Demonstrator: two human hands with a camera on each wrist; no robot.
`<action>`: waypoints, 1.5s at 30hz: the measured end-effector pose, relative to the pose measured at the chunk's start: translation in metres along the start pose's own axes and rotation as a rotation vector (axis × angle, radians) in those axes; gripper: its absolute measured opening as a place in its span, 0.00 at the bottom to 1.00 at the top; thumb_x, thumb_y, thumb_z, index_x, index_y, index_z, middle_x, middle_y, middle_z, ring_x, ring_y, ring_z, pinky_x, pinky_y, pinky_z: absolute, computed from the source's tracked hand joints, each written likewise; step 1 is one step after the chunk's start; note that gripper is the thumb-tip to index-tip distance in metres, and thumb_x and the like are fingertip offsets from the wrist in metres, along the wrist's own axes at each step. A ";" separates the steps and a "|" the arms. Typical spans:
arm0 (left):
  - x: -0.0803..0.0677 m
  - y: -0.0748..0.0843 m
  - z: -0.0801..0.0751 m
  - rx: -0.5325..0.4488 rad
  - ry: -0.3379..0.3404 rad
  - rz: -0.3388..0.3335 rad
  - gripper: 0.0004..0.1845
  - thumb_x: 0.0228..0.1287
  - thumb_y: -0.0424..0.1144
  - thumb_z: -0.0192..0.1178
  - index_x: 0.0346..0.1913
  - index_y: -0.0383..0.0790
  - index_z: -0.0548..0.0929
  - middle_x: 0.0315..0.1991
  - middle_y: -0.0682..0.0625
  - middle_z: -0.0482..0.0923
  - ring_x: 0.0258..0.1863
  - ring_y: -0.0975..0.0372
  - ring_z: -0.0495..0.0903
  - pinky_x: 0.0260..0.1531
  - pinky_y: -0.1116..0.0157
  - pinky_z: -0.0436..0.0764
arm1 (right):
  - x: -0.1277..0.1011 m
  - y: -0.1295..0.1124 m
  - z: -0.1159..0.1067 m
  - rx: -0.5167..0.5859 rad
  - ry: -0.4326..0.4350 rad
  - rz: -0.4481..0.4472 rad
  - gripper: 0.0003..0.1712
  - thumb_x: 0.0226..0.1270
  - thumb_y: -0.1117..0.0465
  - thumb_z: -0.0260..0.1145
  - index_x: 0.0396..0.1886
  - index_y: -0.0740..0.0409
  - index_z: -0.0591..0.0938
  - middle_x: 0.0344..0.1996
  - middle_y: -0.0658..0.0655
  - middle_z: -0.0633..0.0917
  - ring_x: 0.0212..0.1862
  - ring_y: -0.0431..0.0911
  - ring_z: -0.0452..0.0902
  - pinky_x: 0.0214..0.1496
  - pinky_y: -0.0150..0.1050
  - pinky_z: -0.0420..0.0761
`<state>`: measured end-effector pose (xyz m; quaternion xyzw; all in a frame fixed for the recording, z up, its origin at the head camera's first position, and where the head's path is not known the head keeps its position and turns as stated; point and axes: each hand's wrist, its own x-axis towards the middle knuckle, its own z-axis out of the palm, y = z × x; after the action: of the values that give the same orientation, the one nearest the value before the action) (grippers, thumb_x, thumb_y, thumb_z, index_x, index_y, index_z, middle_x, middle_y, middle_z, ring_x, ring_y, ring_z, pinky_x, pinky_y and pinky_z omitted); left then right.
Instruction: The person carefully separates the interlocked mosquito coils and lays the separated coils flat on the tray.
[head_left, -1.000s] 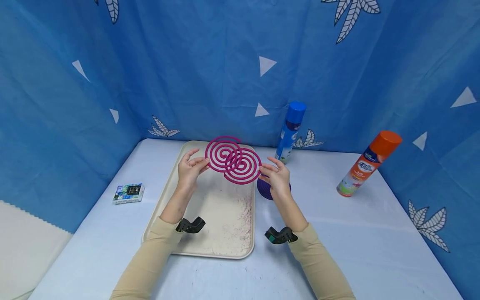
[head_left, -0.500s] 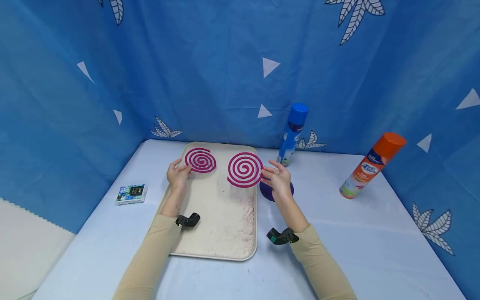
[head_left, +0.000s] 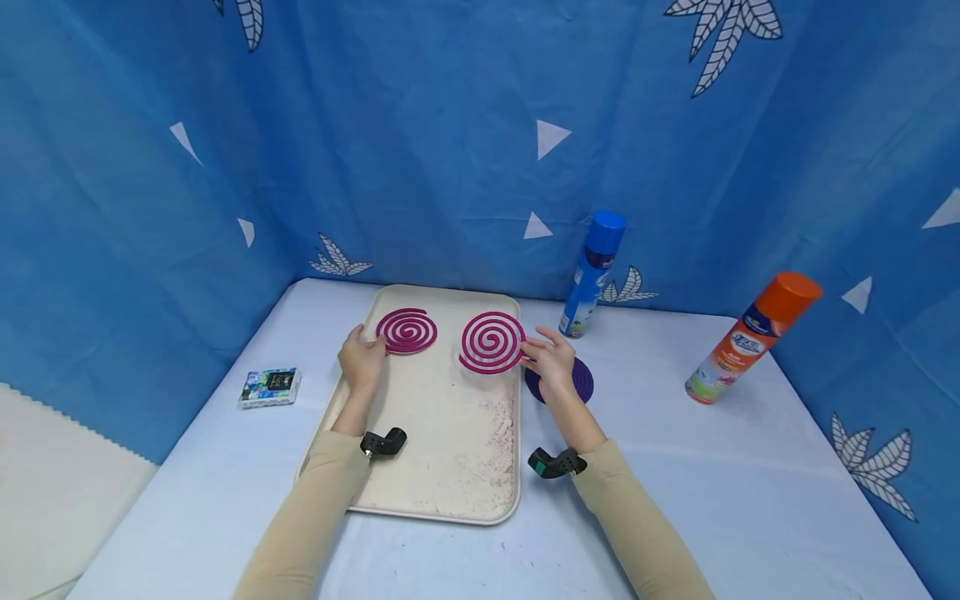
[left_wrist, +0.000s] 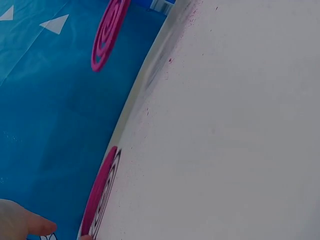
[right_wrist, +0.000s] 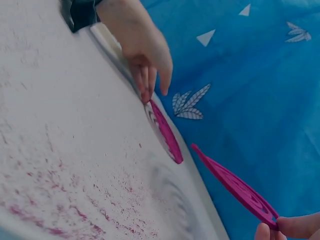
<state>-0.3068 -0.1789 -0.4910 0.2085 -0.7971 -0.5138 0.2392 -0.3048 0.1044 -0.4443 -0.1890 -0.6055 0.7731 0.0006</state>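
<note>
A magenta mosquito coil lies flat on or just above the cream tray, at its far left; its shadow is close beside it in the left wrist view. My left hand touches the near left edge of this coil with its fingers. The thumb stands apart from the coil. My right hand pinches the right edge of another magenta mosquito coil between thumb and fingers. That coil hangs tilted above the tray's far right, its shadow on the tray in the right wrist view.
A purple coil lies right of the tray, partly behind my right hand. A blue spray can stands at the back, an orange-capped one at the right. A small patterned box lies left. A blue curtain closes the back.
The two coils, overlapping in the air before, have come apart. My left hand has carried its coil left and down to the tray and parted its thumb. The right hand has stayed nearly in place.
</note>
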 end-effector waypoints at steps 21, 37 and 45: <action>-0.017 0.019 0.025 -0.106 -0.018 0.047 0.21 0.62 0.32 0.58 0.59 0.32 0.76 0.31 0.34 0.85 0.17 0.70 0.75 0.22 0.76 0.70 | 0.041 0.010 0.004 -0.115 0.057 -0.031 0.31 0.59 0.75 0.63 0.64 0.66 0.71 0.51 0.73 0.81 0.36 0.48 0.84 0.54 0.46 0.83; -0.090 0.087 0.067 -0.166 -0.574 0.095 0.23 0.64 0.33 0.58 0.62 0.33 0.72 0.41 0.36 0.84 0.40 0.50 0.85 0.41 0.62 0.84 | 0.027 -0.013 -0.065 -0.412 0.024 -0.112 0.28 0.64 0.67 0.61 0.64 0.66 0.71 0.52 0.68 0.82 0.51 0.52 0.80 0.58 0.42 0.80; -0.140 0.111 0.092 0.102 -0.902 0.186 0.36 0.68 0.45 0.54 0.72 0.32 0.54 0.58 0.31 0.74 0.54 0.47 0.79 0.52 0.56 0.80 | 0.016 0.005 -0.094 -0.720 0.059 -0.221 0.31 0.63 0.64 0.63 0.65 0.69 0.69 0.57 0.73 0.76 0.62 0.62 0.71 0.65 0.51 0.73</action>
<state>-0.2592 0.0112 -0.4458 -0.0969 -0.8612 -0.4895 -0.0970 -0.2912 0.1953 -0.4719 -0.1329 -0.8548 0.5004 0.0351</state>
